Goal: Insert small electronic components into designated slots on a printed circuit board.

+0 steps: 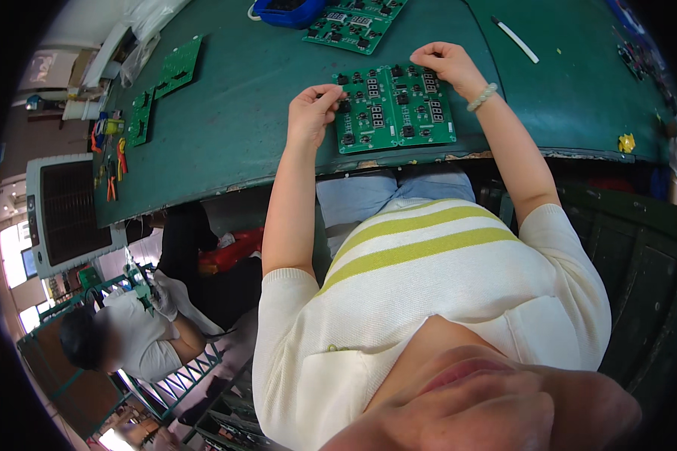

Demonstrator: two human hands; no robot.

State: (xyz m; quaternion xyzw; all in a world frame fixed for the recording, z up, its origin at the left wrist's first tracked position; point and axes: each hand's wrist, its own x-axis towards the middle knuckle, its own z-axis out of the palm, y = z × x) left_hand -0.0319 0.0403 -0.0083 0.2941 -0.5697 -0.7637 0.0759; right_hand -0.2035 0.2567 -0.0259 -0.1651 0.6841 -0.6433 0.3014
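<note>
A green circuit board panel (387, 113) lies on the green table mat in front of me. It carries several white digit displays and black square parts. My left hand (314, 115) is closed in a pinch, its fingertips over the panel's left edge beside a black part. Whatever is between those fingers is too small to make out. Beyond the far edge of the panel, my right hand (450, 68) also pinches with thumb and forefinger, and what it grips, if anything, does not show. A pale bead bracelet (482, 97) circles the right wrist.
Another panel (353, 26) lies farther back beside a blue bin (287, 13) of dark parts. More boards (179, 68) rest at left, near pliers (122, 156). A white pen-like stick (516, 40) and a yellow scrap (626, 142) lie at right. A gloved co-worker (150, 323) sits lower left.
</note>
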